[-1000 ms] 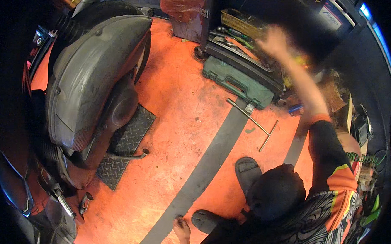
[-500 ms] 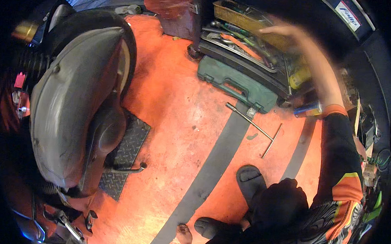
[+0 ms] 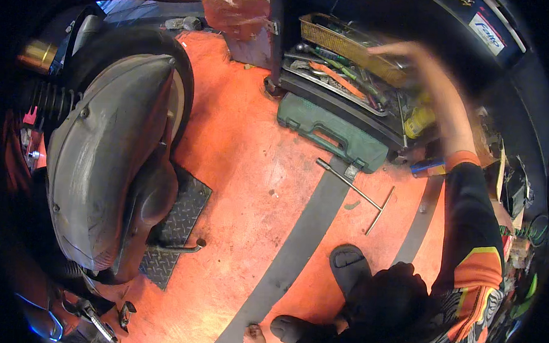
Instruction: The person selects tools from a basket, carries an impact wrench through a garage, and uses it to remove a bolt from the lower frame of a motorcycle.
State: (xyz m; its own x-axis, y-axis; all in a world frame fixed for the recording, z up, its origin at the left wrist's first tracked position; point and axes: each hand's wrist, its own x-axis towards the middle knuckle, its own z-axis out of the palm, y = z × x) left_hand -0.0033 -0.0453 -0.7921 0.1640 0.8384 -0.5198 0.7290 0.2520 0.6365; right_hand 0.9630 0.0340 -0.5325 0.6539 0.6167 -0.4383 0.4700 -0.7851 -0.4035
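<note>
My right hand (image 3: 408,53) reaches over a yellow mesh basket (image 3: 329,31). Motion smears it, and one digit points left above the basket; the other fingers are not clear. Below the basket is a metal tray (image 3: 369,107) of hand tools, among them one with an orange handle (image 3: 337,79). Low in the picture, my left hand (image 3: 254,338) is closed, fingers curled, beside my sandal (image 3: 292,329). Whether anything is inside it is hidden. A metal T-handle wrench (image 3: 359,192) lies on the floor in front of my feet.
A green plastic tool case (image 3: 331,134) leans against the tool cart's front. At left stands a scooter, its grey engine cover (image 3: 106,158) beside a black tread plate (image 3: 183,219). A red bin (image 3: 247,35) is at the back. A blue can (image 3: 428,168) lies near my right forearm.
The view has shifted slightly, so the floor and tool case appear a little lower. My right hand remains over the basket, blurred in both frames. My left hand stays closed in about the same place.
</note>
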